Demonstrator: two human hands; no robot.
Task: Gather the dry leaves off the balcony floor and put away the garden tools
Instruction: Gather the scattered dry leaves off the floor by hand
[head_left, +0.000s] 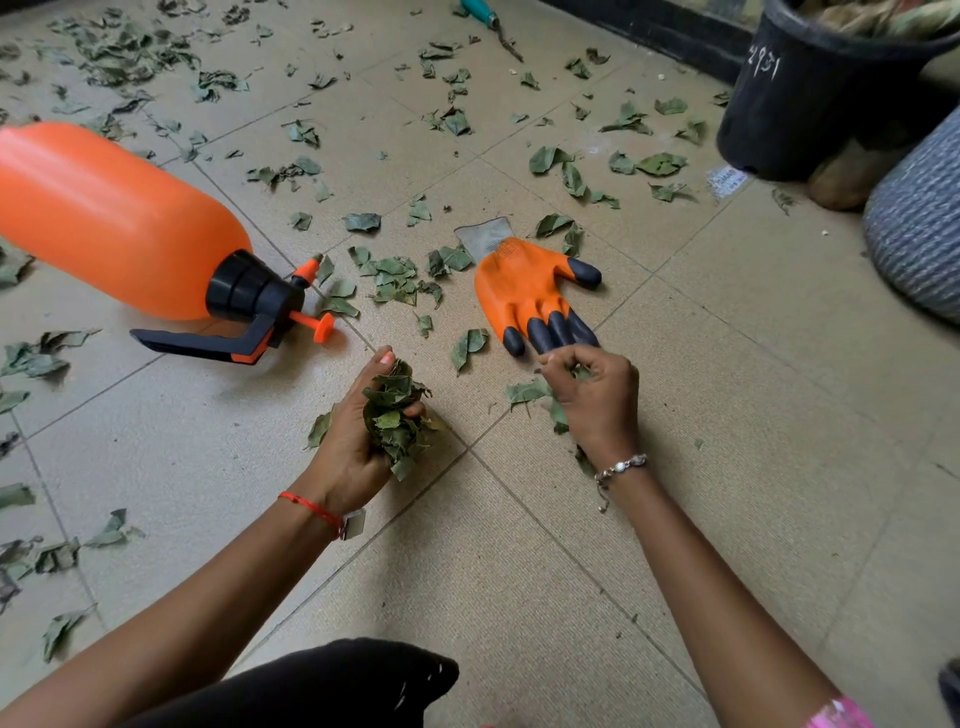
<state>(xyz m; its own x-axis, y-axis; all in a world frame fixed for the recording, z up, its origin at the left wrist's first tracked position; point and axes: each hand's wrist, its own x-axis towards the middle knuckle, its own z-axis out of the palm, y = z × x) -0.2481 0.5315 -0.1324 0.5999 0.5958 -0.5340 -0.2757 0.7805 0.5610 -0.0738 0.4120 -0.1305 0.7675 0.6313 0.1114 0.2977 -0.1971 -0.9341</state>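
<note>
Dry green leaves (395, 275) lie scattered over the beige tiled floor (727, 415). My left hand (353, 441) grips a thick bunch of leaves (392, 415) just above the tiles. My right hand (597, 395) pinches a few leaves (527, 391) low over the floor, right below the fingertips of an orange garden glove (524, 291) with black claw tips. An orange pump sprayer (119, 218) lies on its side to the left. A teal-handled tool (485, 18) lies at the far top.
A black bucket (810, 93) with plant matter inside stands at the top right, a grey woven basket (919, 228) beside it. A denser patch of leaves (124, 47) covers the far left. My knee in dark cloth (332, 686) is at the bottom.
</note>
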